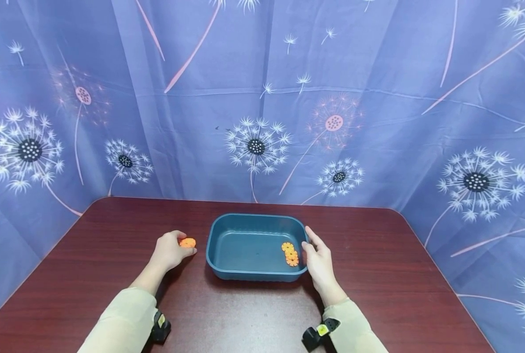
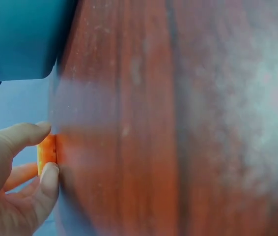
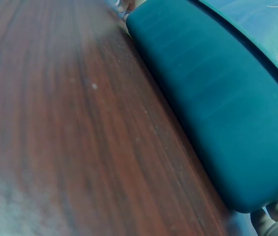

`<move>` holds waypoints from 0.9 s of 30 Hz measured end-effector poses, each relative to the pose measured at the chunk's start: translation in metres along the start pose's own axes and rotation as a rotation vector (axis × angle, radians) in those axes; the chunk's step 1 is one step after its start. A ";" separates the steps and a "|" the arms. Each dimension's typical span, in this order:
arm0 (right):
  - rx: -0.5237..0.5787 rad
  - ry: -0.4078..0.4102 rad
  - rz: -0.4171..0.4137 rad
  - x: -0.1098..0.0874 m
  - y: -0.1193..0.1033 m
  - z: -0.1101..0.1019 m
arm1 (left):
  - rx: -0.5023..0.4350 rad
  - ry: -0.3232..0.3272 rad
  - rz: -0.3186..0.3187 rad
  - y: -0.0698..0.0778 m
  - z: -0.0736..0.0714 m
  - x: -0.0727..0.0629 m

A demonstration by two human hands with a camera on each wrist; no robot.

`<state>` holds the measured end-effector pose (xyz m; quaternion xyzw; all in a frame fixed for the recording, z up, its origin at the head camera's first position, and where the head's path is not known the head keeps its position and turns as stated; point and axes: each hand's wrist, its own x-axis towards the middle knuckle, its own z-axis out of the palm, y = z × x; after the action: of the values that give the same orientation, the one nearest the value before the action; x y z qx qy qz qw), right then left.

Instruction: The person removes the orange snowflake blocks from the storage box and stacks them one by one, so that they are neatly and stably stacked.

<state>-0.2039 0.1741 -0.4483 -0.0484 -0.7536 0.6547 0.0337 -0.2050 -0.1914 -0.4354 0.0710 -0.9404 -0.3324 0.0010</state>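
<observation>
Left of a blue-green plastic tub (image 1: 255, 272), my left hand (image 1: 170, 251) pinches an orange notched disc piece (image 1: 187, 242) between thumb and fingers. The left wrist view shows this orange piece (image 2: 46, 152) low at the tabletop, thick like a short stack. My right hand (image 1: 319, 260) holds the tub's right end, thumb at the rim and fingers along the outer wall. Some of its fingertips (image 3: 276, 211) show at the tub's lower corner in the right wrist view. Inside the tub, near its right end, several orange flower-shaped discs (image 1: 290, 254) lie in an overlapping row.
The tub stands on a dark red wood-grain table (image 1: 253, 314) with rounded far corners. A blue curtain (image 1: 192, 137) with dandelion prints hangs behind and along both sides. Small black cameras (image 1: 160, 327) are strapped at both wrists, over pale sleeves (image 1: 123, 318).
</observation>
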 end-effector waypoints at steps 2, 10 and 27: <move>-0.005 0.001 0.001 0.000 0.000 0.000 | 0.004 0.008 -0.016 0.000 -0.001 -0.001; -0.010 0.000 0.002 0.000 0.001 0.000 | 0.062 0.030 -0.034 0.002 0.000 -0.003; -0.001 -0.007 0.009 -0.001 0.000 0.001 | 0.075 0.012 -0.006 -0.001 0.003 0.000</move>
<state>-0.2034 0.1729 -0.4479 -0.0496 -0.7538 0.6546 0.0278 -0.2050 -0.1902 -0.4378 0.0758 -0.9520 -0.2965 0.0031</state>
